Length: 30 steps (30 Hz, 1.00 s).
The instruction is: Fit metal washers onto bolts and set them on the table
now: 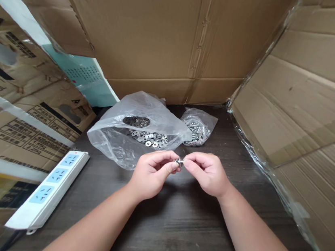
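Between my fingertips, just above the tabletop, is a small metal bolt (pixel 181 162) with what looks like a washer around it. My left hand (pixel 154 172) pinches it at its left end between thumb and fingers. At the right end of the bolt, the thumb and forefinger of my right hand (pixel 207 172) are closed on its shank. The fingers partly cover both ends. Just beyond my hands lies an opened clear plastic bag (pixel 113 145) with many flat metal washers (pixel 150 139) inside. A smaller clear bag (pixel 208 118) of bolts (pixel 195 132) rests to its right.
The dark wood tabletop (pixel 197 227) ends at a front edge below my hands. Cardboard walls (pixel 154 30) enclose it at the back, left and right. On the left lies a white power strip (pixel 65 182). A pale green printed sheet (pixel 82 76) leans at the back left.
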Motion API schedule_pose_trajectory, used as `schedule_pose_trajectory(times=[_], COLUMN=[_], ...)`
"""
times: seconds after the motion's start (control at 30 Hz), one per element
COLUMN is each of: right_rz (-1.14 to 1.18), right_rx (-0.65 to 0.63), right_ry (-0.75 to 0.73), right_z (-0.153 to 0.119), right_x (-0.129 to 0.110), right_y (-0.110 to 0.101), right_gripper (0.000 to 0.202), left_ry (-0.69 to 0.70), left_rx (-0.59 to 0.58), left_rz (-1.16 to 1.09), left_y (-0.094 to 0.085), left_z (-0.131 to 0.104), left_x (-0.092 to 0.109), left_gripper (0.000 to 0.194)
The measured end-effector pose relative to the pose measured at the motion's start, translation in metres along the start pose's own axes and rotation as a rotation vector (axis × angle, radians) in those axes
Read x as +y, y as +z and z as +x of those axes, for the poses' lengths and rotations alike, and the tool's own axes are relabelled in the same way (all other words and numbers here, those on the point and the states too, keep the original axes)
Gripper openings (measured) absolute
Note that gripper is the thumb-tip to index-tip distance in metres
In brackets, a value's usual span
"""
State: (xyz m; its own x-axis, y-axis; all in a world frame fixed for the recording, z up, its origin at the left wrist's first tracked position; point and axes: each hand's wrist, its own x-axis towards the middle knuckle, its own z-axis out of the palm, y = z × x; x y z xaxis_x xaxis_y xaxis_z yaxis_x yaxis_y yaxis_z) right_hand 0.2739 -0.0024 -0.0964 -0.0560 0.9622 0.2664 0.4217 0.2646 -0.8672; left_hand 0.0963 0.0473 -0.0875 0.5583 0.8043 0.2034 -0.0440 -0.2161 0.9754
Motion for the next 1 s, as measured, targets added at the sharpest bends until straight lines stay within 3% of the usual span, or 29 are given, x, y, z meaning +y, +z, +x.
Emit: schedule_pose_trajectory(times=[0.2, 0.33, 0.63, 1.0], right_rz=[0.008, 0.065, -0.009, -0.010], right_rx=[-0.006, 0.059, 0.072, 0.033], right_ry=[-0.002, -0.019, -0.261, -0.111], right_z=[0.0006, -0.0010, -0.0017, -0.0014], right_x=[0.0016, 0.0035, 0.0089, 0.0029], right_y=[-0.0006, -0.0029, -0.0033, -0.0013], right_gripper=[0.040, 0.041, 0.028, 0.030], left_ry=[-0.011, -0.036, -0.005, -0.002], left_rx=[0.002, 0.030, 0.006, -0.007], left_rz=[-0.013, -0.059, -0.047, -0.045], left_y=[0.0002, 0.0009, 0.0000, 0.0006], left_z=[0.0001, -0.0003, -0.0007, 0.0002], left_x=[0.0008, 0.0002, 0.0011, 0.0018], left_gripper=[0.018, 0.021, 0.022, 0.020])
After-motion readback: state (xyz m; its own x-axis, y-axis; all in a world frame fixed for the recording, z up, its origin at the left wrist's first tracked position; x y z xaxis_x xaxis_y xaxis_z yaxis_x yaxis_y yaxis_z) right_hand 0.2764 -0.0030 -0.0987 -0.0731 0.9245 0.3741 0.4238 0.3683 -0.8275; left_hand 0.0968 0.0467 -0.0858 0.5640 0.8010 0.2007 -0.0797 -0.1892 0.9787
